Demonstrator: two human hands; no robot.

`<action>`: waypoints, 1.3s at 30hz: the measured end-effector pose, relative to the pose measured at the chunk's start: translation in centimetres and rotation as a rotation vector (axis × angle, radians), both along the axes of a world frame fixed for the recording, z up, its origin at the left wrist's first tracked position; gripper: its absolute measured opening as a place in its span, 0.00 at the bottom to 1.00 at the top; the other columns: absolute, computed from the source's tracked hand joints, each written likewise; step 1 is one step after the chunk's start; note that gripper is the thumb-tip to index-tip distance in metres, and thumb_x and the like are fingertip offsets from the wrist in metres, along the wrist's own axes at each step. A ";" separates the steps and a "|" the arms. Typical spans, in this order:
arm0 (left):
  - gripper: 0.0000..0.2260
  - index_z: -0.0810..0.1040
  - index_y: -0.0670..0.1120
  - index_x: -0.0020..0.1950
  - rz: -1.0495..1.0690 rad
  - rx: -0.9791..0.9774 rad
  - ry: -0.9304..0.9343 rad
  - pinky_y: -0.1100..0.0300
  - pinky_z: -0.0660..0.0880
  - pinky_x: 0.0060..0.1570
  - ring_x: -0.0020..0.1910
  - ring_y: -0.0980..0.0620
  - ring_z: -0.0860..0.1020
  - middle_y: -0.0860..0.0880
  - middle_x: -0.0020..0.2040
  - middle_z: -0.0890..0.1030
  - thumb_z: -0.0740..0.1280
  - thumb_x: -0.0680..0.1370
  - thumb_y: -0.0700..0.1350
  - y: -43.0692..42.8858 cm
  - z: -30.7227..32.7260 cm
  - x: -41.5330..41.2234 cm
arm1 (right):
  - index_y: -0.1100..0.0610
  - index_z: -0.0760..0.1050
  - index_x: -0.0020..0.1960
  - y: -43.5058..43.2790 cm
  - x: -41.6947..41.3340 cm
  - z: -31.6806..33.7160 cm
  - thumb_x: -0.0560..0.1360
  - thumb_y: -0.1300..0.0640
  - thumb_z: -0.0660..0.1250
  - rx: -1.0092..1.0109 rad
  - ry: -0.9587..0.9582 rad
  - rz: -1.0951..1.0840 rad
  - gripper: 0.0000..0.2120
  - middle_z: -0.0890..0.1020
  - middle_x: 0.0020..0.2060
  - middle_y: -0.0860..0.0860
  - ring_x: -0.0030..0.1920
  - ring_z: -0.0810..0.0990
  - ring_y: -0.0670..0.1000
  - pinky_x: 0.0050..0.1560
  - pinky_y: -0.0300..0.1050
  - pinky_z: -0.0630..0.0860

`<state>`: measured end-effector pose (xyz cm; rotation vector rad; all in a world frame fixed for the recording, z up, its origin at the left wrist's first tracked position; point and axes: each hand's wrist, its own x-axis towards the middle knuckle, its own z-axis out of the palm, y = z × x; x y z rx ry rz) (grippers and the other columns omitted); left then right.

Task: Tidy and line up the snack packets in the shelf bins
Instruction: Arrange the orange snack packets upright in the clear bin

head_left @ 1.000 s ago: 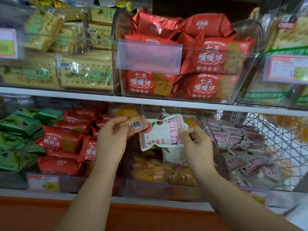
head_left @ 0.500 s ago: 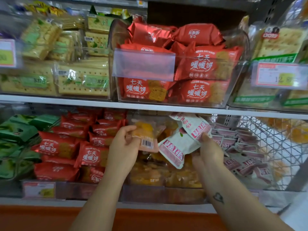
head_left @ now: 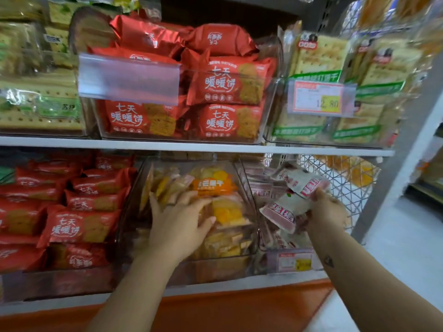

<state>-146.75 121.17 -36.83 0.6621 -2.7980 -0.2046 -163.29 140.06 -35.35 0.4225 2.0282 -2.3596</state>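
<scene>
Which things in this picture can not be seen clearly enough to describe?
Head view throughout.
- Lower price label: print blurred and too small.
- White-pink packets in the right hand: number unclear, they overlap and motion blurs them.
- Green packets: cut off by the left edge.
- Frosted tag holder: hides part of the red packets behind it.

I see a price tag (head_left: pixel 320 98) reading 12.80 at two o'clock, a blank label holder (head_left: pixel 129 79) at eleven, a lower price tag (head_left: pixel 293 261) at five, an orange base panel (head_left: pixel 239 312) at six, and pale floor (head_left: pixel 402 248) at four.
</scene>
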 end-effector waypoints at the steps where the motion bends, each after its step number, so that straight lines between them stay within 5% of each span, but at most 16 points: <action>1: 0.20 0.64 0.64 0.70 0.005 0.001 -0.062 0.32 0.41 0.69 0.73 0.51 0.60 0.58 0.74 0.61 0.51 0.78 0.64 0.1 -0.1 -0.2 | 0.58 0.74 0.42 0.6 -0.6 -0.3 0.75 0.58 0.67 0.086 0.014 -0.012 0.05 0.80 0.41 0.56 0.40 0.78 0.55 0.40 0.48 0.76; 4: 0.21 0.64 0.64 0.70 0.017 0.052 -0.110 0.32 0.40 0.69 0.72 0.52 0.63 0.59 0.73 0.62 0.49 0.78 0.65 -0.3 -0.2 -0.5 | 0.57 0.73 0.47 1.8 -2.2 -1.1 0.69 0.63 0.70 0.430 0.107 0.093 0.08 0.80 0.46 0.57 0.43 0.77 0.55 0.49 0.52 0.76; 6: 0.19 0.65 0.64 0.69 -0.005 0.065 -0.075 0.35 0.44 0.71 0.70 0.53 0.65 0.59 0.73 0.62 0.51 0.79 0.63 -0.5 0.0 -0.6 | 0.56 0.71 0.59 1.9 -2.3 -1.6 0.69 0.57 0.71 0.702 0.248 0.123 0.20 0.78 0.54 0.55 0.53 0.74 0.56 0.57 0.50 0.71; 9: 0.20 0.66 0.64 0.69 -0.110 0.110 0.009 0.44 0.50 0.72 0.69 0.56 0.66 0.61 0.73 0.62 0.53 0.78 0.64 -0.2 0.4 -0.5 | 0.52 0.59 0.73 1.7 -1.6 -2.3 0.72 0.48 0.68 1.071 0.529 0.146 0.33 0.62 0.72 0.56 0.71 0.58 0.60 0.70 0.57 0.55; 11: 0.24 0.63 0.65 0.71 -0.189 0.201 -0.022 0.47 0.55 0.71 0.71 0.57 0.62 0.63 0.73 0.60 0.55 0.75 0.68 0.3 0.6 -0.4 | 0.45 0.59 0.72 1.5 -0.9 -2.5 0.72 0.40 0.63 1.235 0.601 0.329 0.31 0.60 0.74 0.52 0.73 0.55 0.58 0.72 0.58 0.52; 15: 0.28 0.55 0.66 0.74 -0.217 0.135 -0.133 0.45 0.47 0.73 0.75 0.56 0.53 0.64 0.76 0.53 0.52 0.74 0.70 0.3 0.2 -0.3 | 0.39 0.60 0.70 1.7 -0.5 -2.7 0.72 0.31 0.56 1.506 0.459 0.799 0.29 0.66 0.71 0.50 0.74 0.56 0.55 0.72 0.58 0.52; 19: 0.29 0.55 0.64 0.74 -0.203 0.141 -0.137 0.43 0.46 0.73 0.75 0.56 0.53 0.61 0.76 0.55 0.54 0.75 0.69 -0.7 0.1 0.1 | 0.39 0.59 0.72 1.3 0.2 -0.3 0.74 0.36 0.59 1.536 0.391 0.807 0.28 0.54 0.76 0.52 0.76 0.49 0.56 0.72 0.65 0.47; 22: 0.24 0.64 0.64 0.71 -0.152 0.113 -0.113 0.40 0.42 0.73 0.74 0.56 0.57 0.62 0.73 0.63 0.58 0.75 0.66 -1.7 0.6 1.0 | 0.37 0.59 0.71 -0.6 2.1 2.3 0.74 0.38 0.61 1.520 0.611 0.716 0.27 0.50 0.77 0.53 0.76 0.49 0.56 0.73 0.64 0.45; 24: 0.18 0.68 0.65 0.67 -0.120 0.101 -0.122 0.38 0.39 0.71 0.73 0.56 0.58 0.62 0.72 0.65 0.59 0.77 0.62 -2.5 1.0 1.8 | 0.38 0.63 0.70 -2.7 3.8 3.5 0.74 0.39 0.62 1.431 0.871 0.739 0.25 0.54 0.76 0.50 0.75 0.53 0.55 0.73 0.60 0.49; 26: 0.17 0.69 0.65 0.66 -0.097 0.119 -0.172 0.35 0.38 0.70 0.74 0.54 0.57 0.61 0.73 0.62 0.59 0.78 0.62 -3.0 1.3 2.5 | 0.39 0.66 0.69 -5.1 5.1 4.0 0.74 0.40 0.62 1.366 1.054 0.992 0.23 0.62 0.73 0.48 0.73 0.58 0.53 0.73 0.57 0.56; 30: 0.26 0.62 0.65 0.71 -0.051 0.130 -0.248 0.31 0.34 0.67 0.75 0.51 0.54 0.60 0.75 0.58 0.55 0.74 0.69 -3.9 1.0 3.7 | 0.42 0.68 0.67 -9.2 5.8 2.2 0.72 0.33 0.60 1.511 1.055 1.421 0.26 0.67 0.71 0.44 0.70 0.63 0.52 0.71 0.57 0.58; 35: 0.27 0.63 0.62 0.72 0.027 0.091 -0.236 0.31 0.35 0.67 0.75 0.51 0.54 0.57 0.73 0.64 0.53 0.75 0.69 -4.9 1.0 4.8 | 0.46 0.73 0.64 -9.3 5.1 2.9 0.72 0.32 0.57 1.613 1.066 1.413 0.27 0.65 0.71 0.40 0.71 0.61 0.47 0.71 0.50 0.54; 39: 0.18 0.70 0.61 0.67 0.068 0.046 -0.038 0.34 0.36 0.69 0.71 0.54 0.62 0.57 0.63 0.76 0.55 0.78 0.63 -6.0 1.3 5.7 | 0.45 0.77 0.56 -10.2 4.8 3.2 0.74 0.34 0.56 1.553 1.195 1.370 0.21 0.78 0.58 0.40 0.60 0.73 0.44 0.64 0.49 0.67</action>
